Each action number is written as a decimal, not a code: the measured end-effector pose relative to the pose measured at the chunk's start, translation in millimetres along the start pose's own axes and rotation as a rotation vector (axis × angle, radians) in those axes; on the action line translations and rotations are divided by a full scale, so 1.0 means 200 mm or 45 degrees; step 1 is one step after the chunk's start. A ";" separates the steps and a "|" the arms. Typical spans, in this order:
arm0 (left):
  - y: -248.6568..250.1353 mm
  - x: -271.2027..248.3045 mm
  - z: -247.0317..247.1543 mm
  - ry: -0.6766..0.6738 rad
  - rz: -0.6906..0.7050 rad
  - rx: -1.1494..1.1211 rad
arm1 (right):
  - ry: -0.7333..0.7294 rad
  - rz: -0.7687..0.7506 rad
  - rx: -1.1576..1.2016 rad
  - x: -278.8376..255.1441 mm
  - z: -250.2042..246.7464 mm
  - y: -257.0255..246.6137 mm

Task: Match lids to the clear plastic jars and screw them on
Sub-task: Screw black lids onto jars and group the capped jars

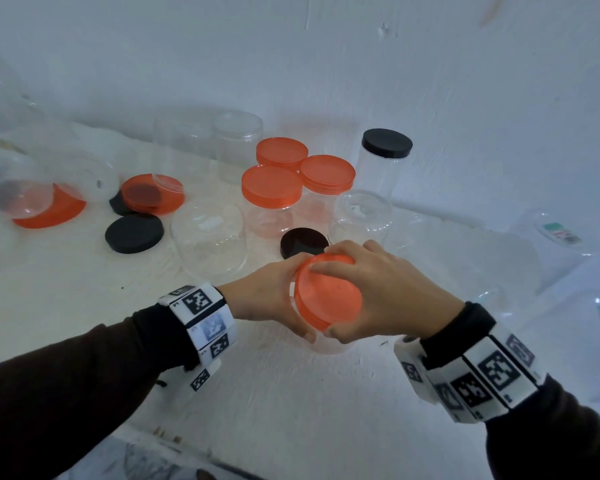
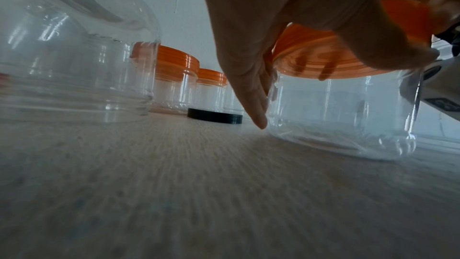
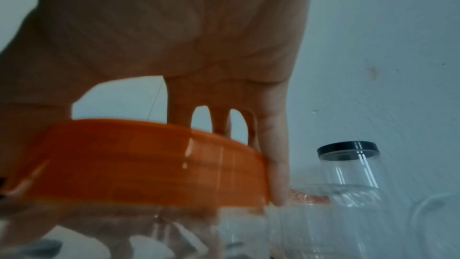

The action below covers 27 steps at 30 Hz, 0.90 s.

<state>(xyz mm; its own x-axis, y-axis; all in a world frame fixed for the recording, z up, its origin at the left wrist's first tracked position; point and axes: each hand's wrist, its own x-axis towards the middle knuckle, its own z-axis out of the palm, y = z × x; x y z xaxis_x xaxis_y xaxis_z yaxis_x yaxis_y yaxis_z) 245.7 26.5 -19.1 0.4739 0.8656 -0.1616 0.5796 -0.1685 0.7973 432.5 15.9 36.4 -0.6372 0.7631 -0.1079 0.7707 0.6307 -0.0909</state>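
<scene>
White desk [image 1: 66,306]: left hand [image 1: 267,299] braces light, slippery clear jar [image 2: 343,113]; right hand [image 1: 381,299] grips orange lid [image 1: 329,299] by rim.

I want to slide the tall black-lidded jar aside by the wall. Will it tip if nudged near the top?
Probably. The tall jar looks empty and narrow for its height, so likely light and tippy; its black lid puts weight up top. Smooth clear walls may be slippery. Push it low.
</scene>
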 end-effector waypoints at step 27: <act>-0.30 -0.15 -0.57 0.308 -0.032 0.730 | 0.290 -0.202 0.134 0.22 0.15 -0.12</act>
<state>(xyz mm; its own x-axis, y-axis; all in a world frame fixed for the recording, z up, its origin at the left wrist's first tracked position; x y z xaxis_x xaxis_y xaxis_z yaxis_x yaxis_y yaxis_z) 121.6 65.3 5.2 0.3305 0.9437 0.0137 0.8842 -0.3146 0.3453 384.8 30.4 3.8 -0.7238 0.6757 0.1397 0.6496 0.7356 -0.1921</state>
